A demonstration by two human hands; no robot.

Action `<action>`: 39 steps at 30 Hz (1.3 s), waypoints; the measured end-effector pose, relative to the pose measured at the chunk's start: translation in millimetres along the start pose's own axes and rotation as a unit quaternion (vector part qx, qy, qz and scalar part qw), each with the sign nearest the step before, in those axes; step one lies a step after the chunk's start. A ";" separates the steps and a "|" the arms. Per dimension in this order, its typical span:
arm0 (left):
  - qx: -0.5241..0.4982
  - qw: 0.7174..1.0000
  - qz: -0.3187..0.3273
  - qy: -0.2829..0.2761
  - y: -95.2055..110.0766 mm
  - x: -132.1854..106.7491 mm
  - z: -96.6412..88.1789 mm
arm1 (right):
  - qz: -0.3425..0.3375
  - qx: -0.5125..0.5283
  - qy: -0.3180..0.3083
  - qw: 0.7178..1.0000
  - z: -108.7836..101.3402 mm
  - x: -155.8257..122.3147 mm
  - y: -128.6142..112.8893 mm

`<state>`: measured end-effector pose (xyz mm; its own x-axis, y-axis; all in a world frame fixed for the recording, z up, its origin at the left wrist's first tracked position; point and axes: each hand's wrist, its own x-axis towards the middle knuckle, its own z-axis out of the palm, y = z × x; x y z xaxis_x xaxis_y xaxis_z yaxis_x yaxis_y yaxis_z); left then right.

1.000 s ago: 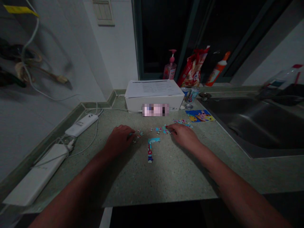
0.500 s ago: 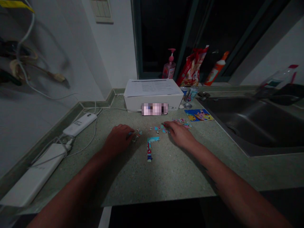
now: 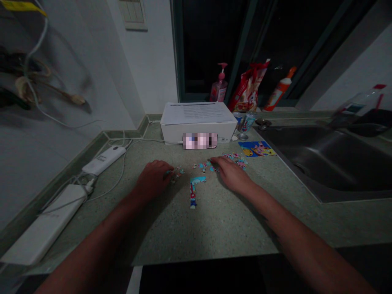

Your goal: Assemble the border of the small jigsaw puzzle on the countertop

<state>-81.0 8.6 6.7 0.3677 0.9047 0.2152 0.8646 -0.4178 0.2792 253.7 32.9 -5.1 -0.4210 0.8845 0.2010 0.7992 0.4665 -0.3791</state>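
Small jigsaw puzzle pieces [image 3: 202,166] in blue, pink and white lie scattered on the speckled green countertop [image 3: 214,220]. My left hand [image 3: 154,179] is curled over a small cluster of pieces [image 3: 177,173], its fingertips touching them. My right hand [image 3: 232,175] rests with its fingers reaching onto the pieces to its left. Between my hands and nearer to me lies an L-shaped strip of joined pieces [image 3: 193,192]. A colourful cartoon picture card [image 3: 257,149] lies beyond a further heap of pieces [image 3: 235,159]. Anything held inside either hand is hidden.
A white box [image 3: 199,132] topped with papers stands behind the pieces. A white power strip [image 3: 104,160], a white power bank [image 3: 44,224] and cables lie at left. A steel sink [image 3: 330,163] is at right. Bottles, cans and a red bag stand by the dark window.
My right hand has shifted slightly left among the pieces. My left hand stays over its cluster, and the view has drifted a little.
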 end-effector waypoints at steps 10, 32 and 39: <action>-0.001 1.000 -0.001 0.001 -1.4 -0.1 2.5 | -0.030 -0.008 0.029 0.999 5.9 5.5 2.4; -0.025 1.000 0.006 -0.011 14.2 -1.0 5.7 | -0.012 0.011 0.077 0.997 12.8 27.8 -4.4; -0.165 0.986 -0.033 0.004 42.8 -8.0 20.5 | -0.035 0.219 0.029 0.975 10.0 7.6 -36.7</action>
<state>-39.9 -14.9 -2.3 0.3110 0.9305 0.1937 0.7279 -0.3642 0.5809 216.9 22.5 1.3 -0.4320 0.8553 0.2861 0.5044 0.4921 -0.7096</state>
